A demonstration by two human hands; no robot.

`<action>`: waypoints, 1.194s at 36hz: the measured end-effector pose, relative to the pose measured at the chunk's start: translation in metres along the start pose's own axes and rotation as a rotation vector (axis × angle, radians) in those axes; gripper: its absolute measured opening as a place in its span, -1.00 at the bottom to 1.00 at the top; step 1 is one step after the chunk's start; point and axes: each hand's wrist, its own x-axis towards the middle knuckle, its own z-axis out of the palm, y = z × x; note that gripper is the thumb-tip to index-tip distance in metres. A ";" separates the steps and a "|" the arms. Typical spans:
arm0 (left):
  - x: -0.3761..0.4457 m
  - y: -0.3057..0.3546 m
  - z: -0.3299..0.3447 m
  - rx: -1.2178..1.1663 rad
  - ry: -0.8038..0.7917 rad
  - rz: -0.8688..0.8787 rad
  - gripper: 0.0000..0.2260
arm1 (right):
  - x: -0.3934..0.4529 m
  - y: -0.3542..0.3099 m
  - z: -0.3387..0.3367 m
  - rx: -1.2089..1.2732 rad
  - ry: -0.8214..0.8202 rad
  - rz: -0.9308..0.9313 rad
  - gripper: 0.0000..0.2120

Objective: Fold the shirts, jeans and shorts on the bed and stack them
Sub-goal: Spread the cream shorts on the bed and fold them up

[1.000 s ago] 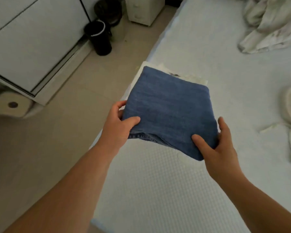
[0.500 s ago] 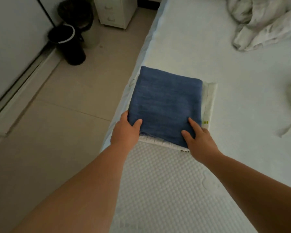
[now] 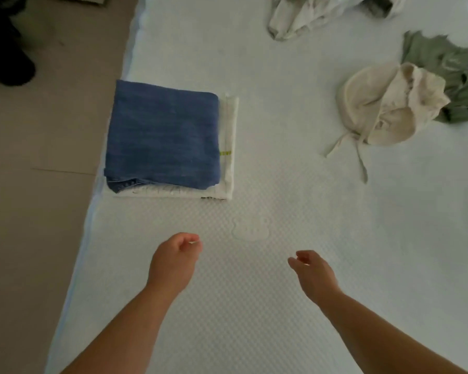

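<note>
Folded blue jeans (image 3: pixel 162 136) lie on top of a folded white shirt (image 3: pixel 229 147) near the left edge of the white bed (image 3: pixel 268 306). My left hand (image 3: pixel 173 261) hovers over the mattress below the stack, fingers loosely curled, holding nothing. My right hand (image 3: pixel 312 275) hovers to its right, also loosely curled and empty. A crumpled cream pair of shorts (image 3: pixel 387 106) with drawstrings lies at the right, beside a crumpled green shirt (image 3: pixel 449 68). A rumpled whitish garment (image 3: pixel 303 14) lies at the top.
Beige tiled floor (image 3: pixel 33 211) runs along the bed's left side. A black bin (image 3: pixel 3 52) stands on the floor at the upper left.
Both hands let go of the folded jeans, now resting on the white shirt, and drew back toward me. The view shifted right, showing the cream shorts and green shirt.
</note>
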 end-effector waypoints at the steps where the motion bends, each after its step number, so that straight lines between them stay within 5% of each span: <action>1: -0.005 0.005 0.016 0.014 -0.026 0.006 -0.91 | 0.002 0.012 -0.011 0.003 0.005 0.017 -0.61; 11: -0.010 0.075 0.172 0.276 -0.122 0.205 -0.92 | 0.083 0.099 -0.118 0.062 0.088 0.021 -0.64; 17: 0.021 0.120 0.277 0.590 -0.073 0.521 -0.63 | 0.162 0.117 -0.179 -0.041 0.127 -0.159 -0.65; 23: 0.069 0.132 0.357 0.874 -0.059 0.310 -0.22 | 0.240 0.088 -0.236 -0.280 0.184 -0.435 -0.49; 29: 0.090 0.107 0.377 1.002 -0.006 0.293 -0.19 | 0.326 0.008 -0.262 -0.163 0.304 -0.573 -0.30; 33: 0.099 0.099 0.382 0.992 -0.014 0.297 -0.19 | 0.360 -0.023 -0.235 -0.127 0.165 -0.641 -0.07; 35: 0.102 0.095 0.381 0.988 0.000 0.320 -0.20 | 0.367 -0.023 -0.221 -0.164 0.202 -0.642 -0.18; 38: 0.104 0.090 0.381 1.011 0.022 0.348 -0.19 | 0.367 -0.017 -0.209 -0.127 0.420 -0.676 -0.74; 43: 0.102 0.096 0.376 0.965 0.001 0.349 -0.16 | 0.332 0.000 -0.202 -0.076 0.416 -0.620 -0.77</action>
